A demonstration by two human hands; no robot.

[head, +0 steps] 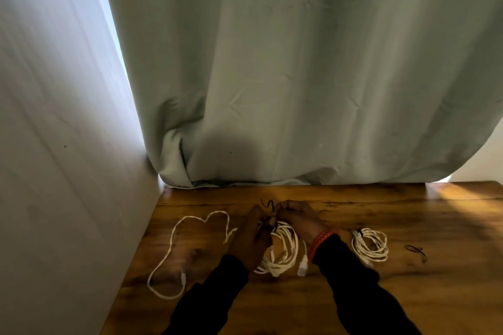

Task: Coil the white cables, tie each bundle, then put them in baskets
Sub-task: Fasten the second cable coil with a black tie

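- Dark sleeves come in from the bottom edge, one on each forearm, angling toward each other over a wooden table.
- On the right wrist sits an orange beaded band.
- Between the forearms lies a coiled white cable, flat on the wood, with a white plug sticking out at its near right side.
- Left of that, a loose white cable sprawls uncoiled in one big open loop, well apart from the coil, with a connector at its near end.
- On the right, just beyond the right sleeve, rests a smaller bundle of white cable, wound up and lying by itself.
- Farther right still, a thin dark tie lies alone on the wood.
- Both hands meet at the far edge of the middle coil: the left hand has its fingers curled in, pinching a dark twist tie where it crosses the cable.
- Facing it, the right hand is curled tight round the same tie, whose bent ends poke up above the knuckles.
- Behind the table hangs a pale green curtain, its hem bunched on the back edge.
- A white wall runs along the left side.
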